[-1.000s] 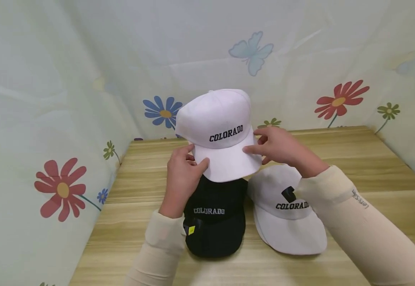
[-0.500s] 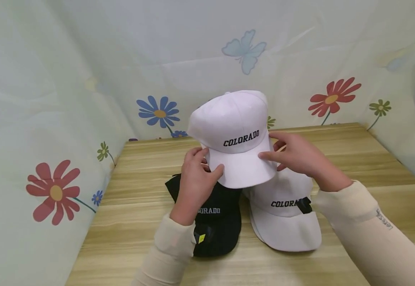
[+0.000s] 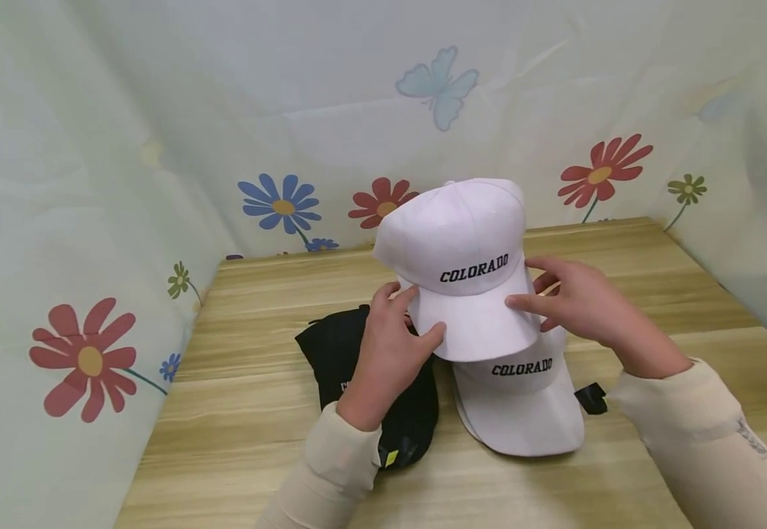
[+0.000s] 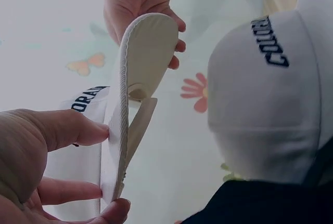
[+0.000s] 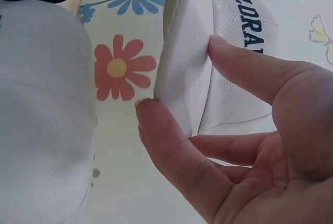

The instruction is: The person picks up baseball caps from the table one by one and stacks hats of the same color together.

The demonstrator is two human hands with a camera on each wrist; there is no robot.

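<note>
A white baseball cap (image 3: 449, 235) lettered COLORADO is held up above the table in the head view. My left hand (image 3: 390, 345) pinches the left edge of its brim, thumb on top and fingers below. At the brim's right edge my right hand (image 3: 582, 297) grips in the same way; the right wrist view shows its thumb on the brim (image 5: 184, 63). Below and partly behind the held cap lies a light grey cap (image 3: 522, 419), its brim doubled as if stacked. A black cap (image 3: 416, 411) lies left of it, partly hidden by my left forearm.
The caps lie on a wood-grain table (image 3: 238, 411). A pale curtain (image 3: 330, 88) printed with flowers and a butterfly surrounds it at the back and sides. A small black piece (image 3: 591, 398) sits beside my right cuff, and a yellow tag (image 3: 391, 458) by my left.
Both hands have carried the white cap to the right and slightly down, from above the black cap to above the light grey cap. The head view has shifted a little.
</note>
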